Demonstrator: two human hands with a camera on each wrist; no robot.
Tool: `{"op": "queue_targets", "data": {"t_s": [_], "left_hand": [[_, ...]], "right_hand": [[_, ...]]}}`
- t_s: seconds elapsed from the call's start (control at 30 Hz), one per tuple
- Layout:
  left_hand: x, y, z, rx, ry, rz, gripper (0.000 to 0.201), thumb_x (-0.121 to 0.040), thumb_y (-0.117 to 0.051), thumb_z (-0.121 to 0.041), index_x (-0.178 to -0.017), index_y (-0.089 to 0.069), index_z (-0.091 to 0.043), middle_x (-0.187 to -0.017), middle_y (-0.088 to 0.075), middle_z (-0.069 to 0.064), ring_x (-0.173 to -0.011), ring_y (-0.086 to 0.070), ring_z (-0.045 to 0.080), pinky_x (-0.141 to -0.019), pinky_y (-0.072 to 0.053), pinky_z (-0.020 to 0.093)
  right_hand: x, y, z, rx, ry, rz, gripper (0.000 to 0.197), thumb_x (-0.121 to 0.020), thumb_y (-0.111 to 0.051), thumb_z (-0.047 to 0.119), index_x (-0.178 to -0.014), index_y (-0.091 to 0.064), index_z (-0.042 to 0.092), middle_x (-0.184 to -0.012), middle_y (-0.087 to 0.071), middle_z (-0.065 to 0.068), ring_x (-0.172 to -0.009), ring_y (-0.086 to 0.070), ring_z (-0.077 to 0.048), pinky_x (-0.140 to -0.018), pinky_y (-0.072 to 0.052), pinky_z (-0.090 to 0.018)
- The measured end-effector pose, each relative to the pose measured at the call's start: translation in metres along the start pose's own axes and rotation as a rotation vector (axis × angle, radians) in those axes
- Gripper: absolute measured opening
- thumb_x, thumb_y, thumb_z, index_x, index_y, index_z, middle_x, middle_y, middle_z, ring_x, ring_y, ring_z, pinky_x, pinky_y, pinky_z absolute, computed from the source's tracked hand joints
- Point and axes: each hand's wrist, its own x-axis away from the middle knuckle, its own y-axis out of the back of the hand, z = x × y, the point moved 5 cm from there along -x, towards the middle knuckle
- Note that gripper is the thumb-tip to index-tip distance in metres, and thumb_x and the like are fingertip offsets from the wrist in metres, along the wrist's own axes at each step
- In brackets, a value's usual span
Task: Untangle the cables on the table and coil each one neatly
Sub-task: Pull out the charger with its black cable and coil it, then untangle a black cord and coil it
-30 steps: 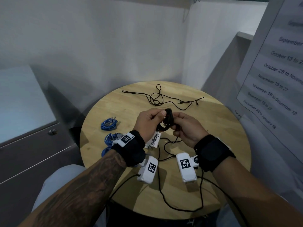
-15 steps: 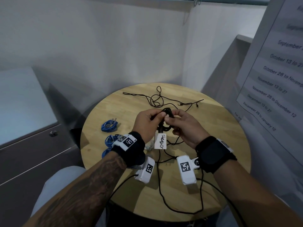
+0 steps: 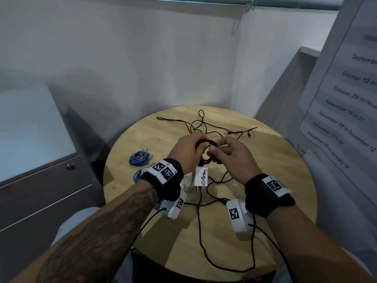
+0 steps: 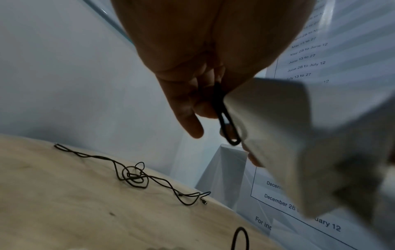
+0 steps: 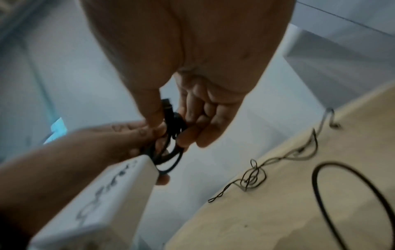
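Observation:
Above the round wooden table [image 3: 281, 172], both hands hold a small coil of black cable [image 3: 206, 158]. My left hand [image 3: 189, 152] grips the coil [image 4: 224, 116] from the left. My right hand [image 3: 228, 154] pinches its black plug end [image 5: 169, 106] against the loops [image 5: 171, 152]. A white wall charger [image 3: 201, 176] with prongs hangs below the coil, also seen as the white charger [image 5: 102, 194] close up. A thin black cable [image 3: 204, 127] lies tangled at the table's far side. Two blue cable bundles [image 3: 139, 157] lie at the left.
Black leads from the wrist cameras [image 3: 238, 217] loop over the table's near part [image 3: 204, 252]. A grey cabinet [image 3: 40, 160] stands left of the table. A printed schedule sheet [image 3: 342, 94] hangs at the right, and white walls close in behind.
Both hands have risen slightly with the coil. The right fingers shifted from the coil's side to its top, now pinching the plug end; the charger swings below.

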Motion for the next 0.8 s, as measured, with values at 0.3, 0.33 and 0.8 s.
{"op": "queue_targets", "data": {"t_s": [0.3,0.33,0.8], "left_hand": [[-0.028,0.008,0.02,-0.047,0.129,0.107,0.017,-0.095,-0.059,-0.015,-0.107,-0.071,-0.014,-0.083,-0.065,-0.002,-0.073,-0.059,0.009,-0.064,-0.044,0.018],[-0.034,0.01,0.025,-0.046,0.163,0.098,0.018,-0.095,-0.058,-0.013,-0.108,-0.071,-0.013,-0.084,-0.066,0.001,-0.073,-0.059,0.011,-0.063,-0.048,0.02],[-0.059,0.012,0.168,-0.123,0.775,0.051,0.011,-0.092,-0.066,-0.015,-0.099,-0.069,-0.006,-0.105,-0.07,0.018,-0.095,-0.067,0.036,-0.079,-0.059,0.047]], "right_hand": [[-0.02,0.023,0.01,0.551,0.223,-0.142,0.02,-0.096,-0.059,0.044,-0.087,-0.061,0.027,-0.077,-0.07,0.009,-0.073,-0.064,-0.014,-0.068,-0.054,-0.038],[-0.021,0.022,0.004,0.486,0.191,-0.111,0.015,-0.096,-0.06,0.042,-0.093,-0.062,0.027,-0.082,-0.071,0.009,-0.076,-0.065,-0.013,-0.071,-0.055,-0.039],[0.023,-0.016,-0.099,0.997,-0.191,0.685,0.014,-0.09,-0.065,0.018,-0.101,-0.059,0.024,-0.109,-0.06,0.002,-0.095,-0.06,-0.023,-0.081,-0.052,-0.037]]}}
